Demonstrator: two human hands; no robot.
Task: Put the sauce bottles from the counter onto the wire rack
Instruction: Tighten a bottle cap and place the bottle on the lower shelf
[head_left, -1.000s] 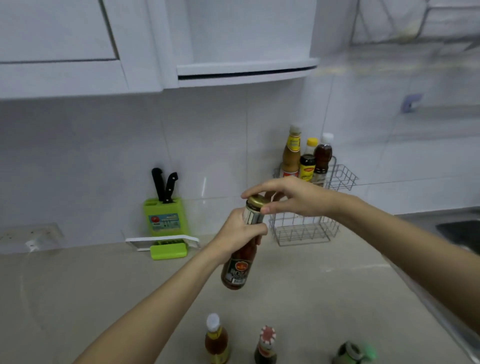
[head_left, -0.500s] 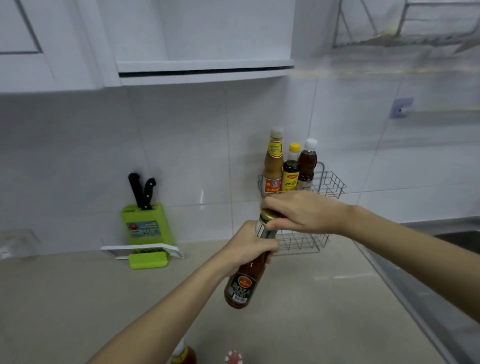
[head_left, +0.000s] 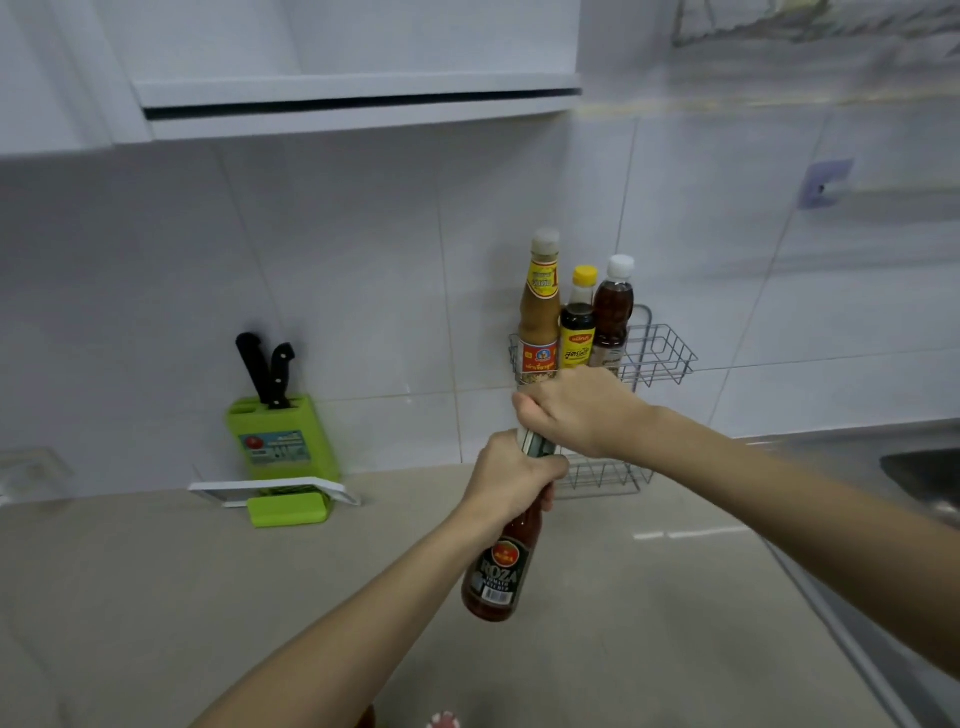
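A red ketchup bottle (head_left: 497, 571) with a dark label hangs tilted above the counter, in front of the wire rack (head_left: 660, 358). My left hand (head_left: 511, 480) grips its neck. My right hand (head_left: 576, 413) is closed over its cap, which is hidden. The rack's upper tier holds three bottles: a tall tan sauce bottle (head_left: 540, 312), a dark bottle with a yellow cap (head_left: 577, 325) and a brown bottle with a white cap (head_left: 613, 312). The right part of that tier has no bottle.
A green knife block (head_left: 283, 441) with two black-handled knives stands at the wall to the left, with a white board holder in front of it. A steel sink (head_left: 919, 473) lies at the right. A red-and-white bottle cap (head_left: 444, 721) peeks in at the bottom edge.
The view tilted up, so the bottles on the counter slipped out of sight. My right hand closed down over the cap, and the ketchup bottle stayed held in front of the rack.
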